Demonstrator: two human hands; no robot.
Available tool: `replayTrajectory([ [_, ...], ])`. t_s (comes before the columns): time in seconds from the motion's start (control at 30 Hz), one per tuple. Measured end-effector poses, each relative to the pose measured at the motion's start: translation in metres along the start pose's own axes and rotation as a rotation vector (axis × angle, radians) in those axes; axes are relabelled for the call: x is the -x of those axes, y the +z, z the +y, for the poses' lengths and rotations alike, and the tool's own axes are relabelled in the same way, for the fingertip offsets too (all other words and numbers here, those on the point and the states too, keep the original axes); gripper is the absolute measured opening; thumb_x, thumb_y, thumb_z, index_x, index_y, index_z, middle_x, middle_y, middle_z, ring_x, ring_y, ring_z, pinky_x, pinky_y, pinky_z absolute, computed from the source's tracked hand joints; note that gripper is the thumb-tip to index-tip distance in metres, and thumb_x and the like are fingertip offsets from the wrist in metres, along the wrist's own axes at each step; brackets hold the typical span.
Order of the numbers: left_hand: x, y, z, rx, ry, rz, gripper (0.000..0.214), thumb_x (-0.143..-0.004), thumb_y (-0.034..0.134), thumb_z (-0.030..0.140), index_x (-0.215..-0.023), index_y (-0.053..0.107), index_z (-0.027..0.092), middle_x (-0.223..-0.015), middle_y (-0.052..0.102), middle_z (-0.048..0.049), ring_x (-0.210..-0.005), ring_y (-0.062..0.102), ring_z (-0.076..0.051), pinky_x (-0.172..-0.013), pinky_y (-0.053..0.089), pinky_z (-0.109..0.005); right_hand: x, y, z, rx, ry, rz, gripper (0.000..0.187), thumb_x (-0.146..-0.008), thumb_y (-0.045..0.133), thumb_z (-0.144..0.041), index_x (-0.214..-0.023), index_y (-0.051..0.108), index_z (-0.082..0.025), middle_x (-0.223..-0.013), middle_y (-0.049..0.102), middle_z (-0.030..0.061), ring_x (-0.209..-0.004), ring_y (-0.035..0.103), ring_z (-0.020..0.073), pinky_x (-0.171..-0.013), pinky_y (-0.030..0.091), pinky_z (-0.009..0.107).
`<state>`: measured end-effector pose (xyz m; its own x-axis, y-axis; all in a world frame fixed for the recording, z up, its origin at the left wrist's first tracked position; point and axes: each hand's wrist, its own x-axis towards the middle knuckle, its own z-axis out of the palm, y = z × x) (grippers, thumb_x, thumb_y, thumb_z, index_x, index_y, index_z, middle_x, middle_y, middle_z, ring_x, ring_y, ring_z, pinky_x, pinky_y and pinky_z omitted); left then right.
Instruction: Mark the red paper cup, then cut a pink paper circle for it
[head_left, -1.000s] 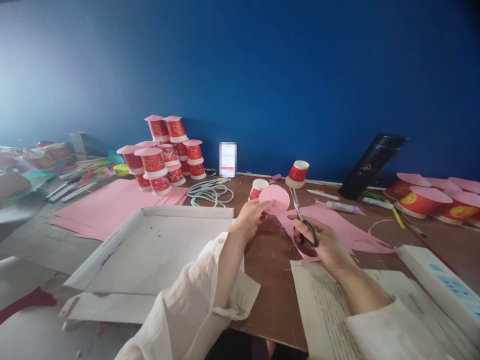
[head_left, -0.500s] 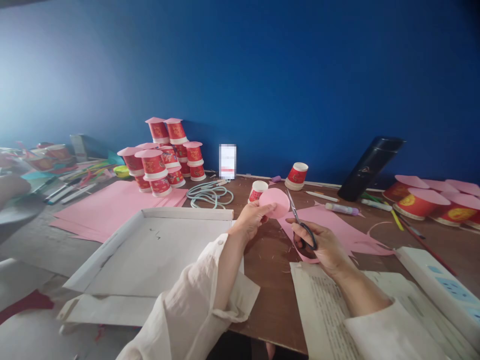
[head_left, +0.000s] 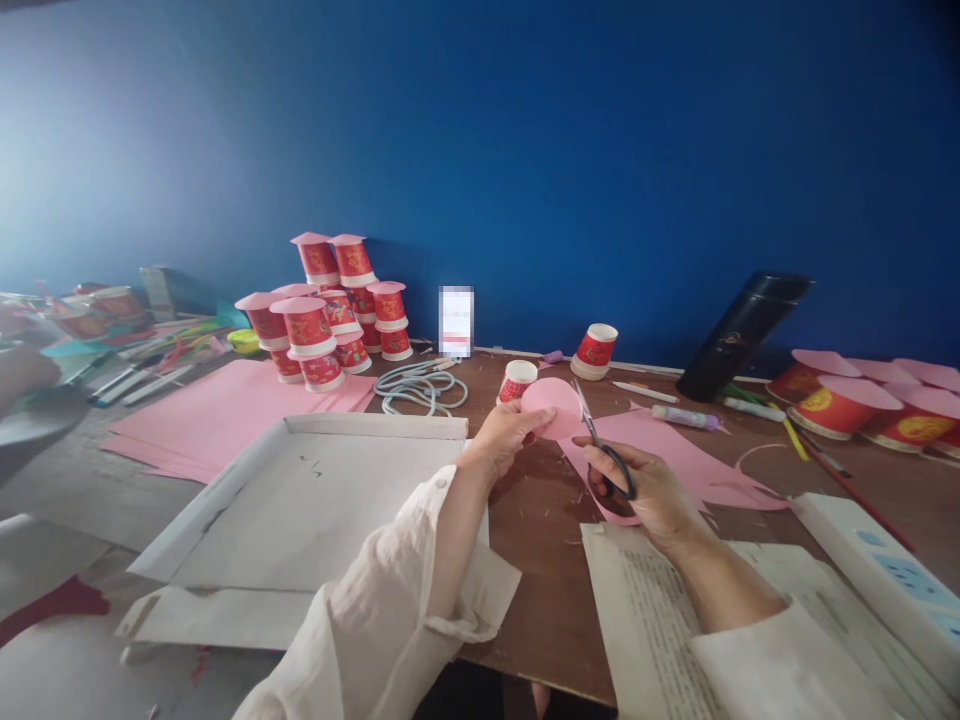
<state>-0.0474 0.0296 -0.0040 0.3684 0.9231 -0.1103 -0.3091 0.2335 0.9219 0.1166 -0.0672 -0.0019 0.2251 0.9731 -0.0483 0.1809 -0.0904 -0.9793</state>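
Observation:
Between thumb and fingers, my left hand (head_left: 504, 440) pinches a round pink paper disc (head_left: 553, 407) above the table. My right hand (head_left: 654, 487) grips a pair of scissors (head_left: 598, 432) by its black handles, the blades pointing up at the disc's right edge. Whether the blades touch the paper I cannot tell. Just behind the disc stands a small red and white paper cup (head_left: 516, 380). Below the scissors lies a pink paper sheet (head_left: 660, 455) with cut edges, partly hidden by my right hand.
Red cups with pink paper tops (head_left: 311, 327) are stacked at left, beside pink sheets (head_left: 202, 415). A coiled cable (head_left: 420, 388) and a phone (head_left: 456, 322) are near the wall. Another red cup (head_left: 595, 350), a black bottle (head_left: 739, 335) and a power strip (head_left: 885, 565) are rightward. Printed papers (head_left: 645, 620) lie in front.
Hardly anything differs. The pink disc and the scissors have shifted very slightly to the right within the view; both hands keep their hold.

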Motion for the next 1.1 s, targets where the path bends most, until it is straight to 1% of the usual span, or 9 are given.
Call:
replayTrajectory([
  [0.27, 0.0001, -0.0001, 0.0005, -0.025, 0.0, -0.007, 0.046, -0.048, 0.093, 0.041, -0.074, 0.07, 0.012, -0.068, 0.061, -0.0013, -0.06, 0.044, -0.007, -0.058, 0.03, -0.026, 0.0001, -0.0001, -0.0004, -0.021, 0.014, -0.006, 0.061, -0.065, 0.077, -0.07, -0.094, 0.078, -0.016, -0.059, 0.053, -0.002, -0.054, 0.043, 0.01, -0.05, 0.026, 0.026],
  [0.43, 0.0004, -0.0002, 0.0014, -0.028, -0.007, -0.004, 0.045, -0.049, 0.093, 0.04, -0.073, 0.068, 0.012, -0.066, 0.06, -0.0004, -0.059, 0.044, -0.007, -0.058, 0.029, -0.026, -0.0014, -0.0009, 0.0008, 0.014, -0.003, -0.013, 0.058, -0.066, 0.075, -0.072, -0.078, 0.075, -0.015, -0.057, 0.05, -0.0016, -0.054, 0.041, 0.0099, -0.051, 0.025, 0.026],
  [0.57, 0.0005, -0.0005, 0.0014, -0.034, -0.01, -0.004, 0.042, -0.052, 0.092, 0.039, -0.072, 0.067, 0.012, -0.065, 0.059, -0.0002, -0.057, 0.044, -0.007, -0.057, 0.028, -0.026, -0.0018, -0.001, 0.001, 0.005, 0.002, -0.013, 0.056, -0.066, 0.076, -0.07, -0.082, 0.075, -0.016, -0.058, 0.051, -0.0018, -0.054, 0.041, 0.0099, -0.051, 0.026, 0.026],
  [0.63, 0.0001, -0.0008, 0.0009, -0.033, -0.008, -0.003, 0.04, -0.054, 0.091, 0.039, -0.072, 0.067, 0.012, -0.065, 0.059, -0.0002, -0.058, 0.044, -0.007, -0.057, 0.028, -0.026, -0.0016, -0.0009, 0.0011, 0.009, -0.001, -0.009, 0.055, -0.066, 0.076, -0.07, -0.081, 0.075, -0.017, -0.058, 0.051, -0.0019, -0.054, 0.042, 0.01, -0.051, 0.026, 0.025],
  [0.77, -0.0013, -0.0013, -0.0005, -0.03, -0.005, -0.008, 0.038, -0.057, 0.091, 0.038, -0.071, 0.067, 0.012, -0.063, 0.057, 0.0003, -0.06, 0.045, -0.008, -0.058, 0.029, -0.026, -0.0015, -0.0006, 0.002, 0.042, -0.008, -0.02, 0.054, -0.068, 0.074, -0.071, -0.067, 0.069, -0.018, -0.055, 0.049, -0.002, -0.052, 0.039, 0.0094, -0.049, 0.024, 0.025],
  [0.83, -0.0016, -0.0012, -0.0006, -0.023, -0.001, -0.008, 0.037, -0.057, 0.091, 0.037, -0.072, 0.068, 0.012, -0.062, 0.056, 0.0005, -0.061, 0.046, -0.008, -0.058, 0.029, -0.026, -0.0016, -0.0005, 0.0024, 0.044, 0.0, -0.025, 0.053, -0.069, 0.074, -0.071, -0.065, 0.067, -0.018, -0.055, 0.049, -0.002, -0.05, 0.039, 0.0092, -0.047, 0.024, 0.025],
  [0.9, -0.0014, -0.0007, -0.0002, -0.015, -0.002, 0.004, 0.035, -0.057, 0.091, 0.035, -0.072, 0.068, 0.012, -0.062, 0.056, 0.0003, -0.062, 0.046, -0.009, -0.058, 0.029, -0.026, -0.0018, -0.0005, 0.0028, 0.04, -0.007, -0.022, 0.052, -0.069, 0.074, -0.07, -0.065, 0.068, -0.018, -0.055, 0.05, -0.0019, -0.051, 0.039, 0.0092, -0.047, 0.024, 0.025],
  [0.97, -0.001, -0.0002, 0.0006, -0.006, -0.006, 0.022, 0.034, -0.057, 0.09, 0.034, -0.072, 0.068, 0.012, -0.065, 0.058, -0.0005, -0.062, 0.046, -0.008, -0.058, 0.03, -0.026, -0.002, -0.0008, 0.0033, 0.032, -0.018, -0.018, 0.051, -0.069, 0.075, -0.069, -0.07, 0.071, -0.017, -0.056, 0.051, -0.0016, -0.051, 0.04, 0.0094, -0.047, 0.025, 0.025],
  [1.1, -0.0008, 0.0, 0.0012, 0.017, 0.004, 0.042, 0.034, -0.057, 0.09, 0.033, -0.072, 0.069, 0.012, -0.07, 0.062, -0.0025, -0.064, 0.048, -0.008, -0.059, 0.033, -0.025, -0.0019, -0.0013, 0.0042, -0.003, 0.003, -0.018, 0.055, -0.07, 0.075, -0.067, -0.095, 0.078, -0.018, -0.059, 0.054, -0.0021, -0.054, 0.043, 0.0104, -0.047, 0.027, 0.024],
])
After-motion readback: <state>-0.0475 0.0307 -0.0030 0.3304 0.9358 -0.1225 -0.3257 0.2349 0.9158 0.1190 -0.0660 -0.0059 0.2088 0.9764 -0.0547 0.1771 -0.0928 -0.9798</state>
